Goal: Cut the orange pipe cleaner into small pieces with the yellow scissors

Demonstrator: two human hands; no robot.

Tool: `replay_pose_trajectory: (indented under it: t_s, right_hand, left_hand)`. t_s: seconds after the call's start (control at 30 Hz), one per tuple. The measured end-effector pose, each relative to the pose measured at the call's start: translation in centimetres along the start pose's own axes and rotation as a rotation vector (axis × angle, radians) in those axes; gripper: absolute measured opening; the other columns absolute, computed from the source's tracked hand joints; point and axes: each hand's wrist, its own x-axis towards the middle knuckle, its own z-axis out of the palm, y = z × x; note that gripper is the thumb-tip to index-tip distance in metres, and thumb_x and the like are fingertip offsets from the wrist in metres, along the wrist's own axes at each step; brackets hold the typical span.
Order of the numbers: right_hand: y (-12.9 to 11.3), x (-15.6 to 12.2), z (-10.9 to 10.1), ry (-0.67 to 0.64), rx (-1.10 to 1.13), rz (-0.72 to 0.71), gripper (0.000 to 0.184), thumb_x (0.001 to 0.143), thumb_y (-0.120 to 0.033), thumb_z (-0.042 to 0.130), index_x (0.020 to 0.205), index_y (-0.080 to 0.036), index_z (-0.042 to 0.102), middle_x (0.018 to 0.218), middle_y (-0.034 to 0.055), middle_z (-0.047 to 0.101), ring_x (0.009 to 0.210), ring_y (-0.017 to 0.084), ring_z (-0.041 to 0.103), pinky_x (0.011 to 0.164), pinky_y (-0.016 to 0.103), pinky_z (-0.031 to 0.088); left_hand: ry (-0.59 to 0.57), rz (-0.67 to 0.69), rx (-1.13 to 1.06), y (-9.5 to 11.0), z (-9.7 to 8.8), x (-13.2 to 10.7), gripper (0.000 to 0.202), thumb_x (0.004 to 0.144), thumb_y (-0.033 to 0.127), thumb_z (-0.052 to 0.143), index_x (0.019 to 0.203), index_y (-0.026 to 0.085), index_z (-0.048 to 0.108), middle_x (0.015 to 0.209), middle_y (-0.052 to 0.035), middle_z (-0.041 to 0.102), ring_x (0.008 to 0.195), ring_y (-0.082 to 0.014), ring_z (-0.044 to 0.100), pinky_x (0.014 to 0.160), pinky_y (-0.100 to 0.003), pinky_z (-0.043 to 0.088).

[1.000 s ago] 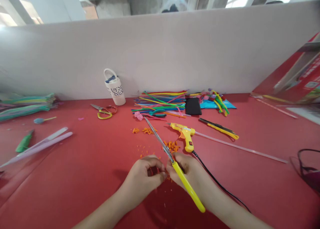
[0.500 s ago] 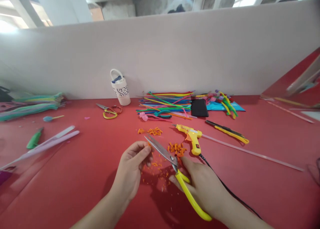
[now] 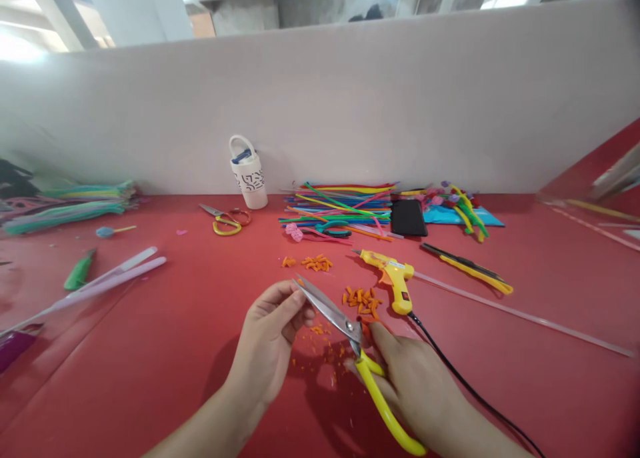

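Note:
My right hand (image 3: 415, 388) grips the yellow handles of a pair of scissors (image 3: 350, 348), whose steel blades point up and left over the red table (image 3: 175, 351). My left hand (image 3: 273, 341) pinches a tiny orange piece at the blade tips, thumb and fingers pressed together. Small orange cut bits (image 3: 361, 299) lie scattered just beyond the blades, with a second little heap (image 3: 314, 263) farther back.
A yellow glue gun (image 3: 393, 281) with a black cord (image 3: 475, 395) lies right of the bits. Behind are coloured sticks (image 3: 340, 208), a black phone (image 3: 409, 218), a yellow utility knife (image 3: 467, 268), small scissors (image 3: 225, 219), a white cup (image 3: 249, 173), and a long clear rod (image 3: 525, 317).
The scissors swung from a steep, closed pose to a lower one near my left fingertips. My hands moved apart, and the view shifted slightly to the left.

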Motion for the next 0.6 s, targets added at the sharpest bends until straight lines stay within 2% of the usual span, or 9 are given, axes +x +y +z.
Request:
replay_pose_trajectory:
  t_s: [0.6]
  right_hand:
    - [-0.19,-0.08,0.06,0.054,0.006,-0.026,0.027,0.080,-0.046,0.034,0.068,-0.022,0.038,0.048,-0.0001,0.056,0.041,0.017,0.054,0.040,0.025,0.022]
  left_hand:
    - [0.004,-0.003,0.005,0.16,-0.21,-0.06,0.005,0.071,0.012,0.057,0.069,0.015,0.061,0.062,0.0019,0.059,0.052,-0.0046,0.054,0.051,-0.013,0.043]
